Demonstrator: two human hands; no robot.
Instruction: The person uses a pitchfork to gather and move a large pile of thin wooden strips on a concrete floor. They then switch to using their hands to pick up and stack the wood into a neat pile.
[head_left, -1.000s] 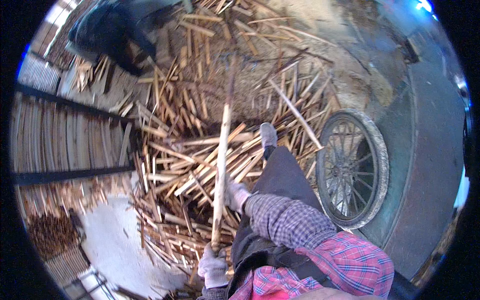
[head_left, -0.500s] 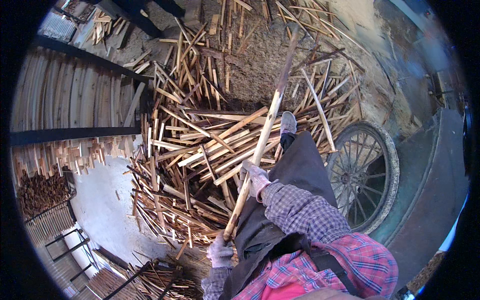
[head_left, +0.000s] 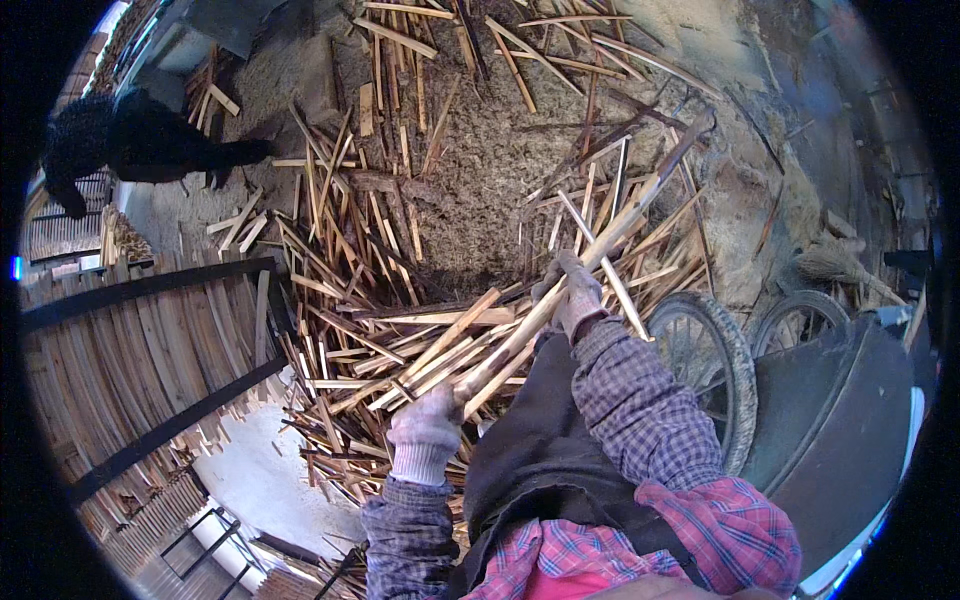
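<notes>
dirt ground (head_left: 480,170), matted with sawdust and straw-like litter. strewn across it, a loose heap of split wooden slats (head_left: 400,340), criss-crossed, thickest at centre and thinning to scattered sticks toward the top. at left, rows of neatly laid flat slats (head_left: 110,370) crossed by dark metal bars (head_left: 150,290). lower left, a pale bare patch of concrete (head_left: 260,480). at right, two spoked cart wheels (head_left: 715,370) standing on the ground, a straw broom (head_left: 835,265) lying near them.
</notes>
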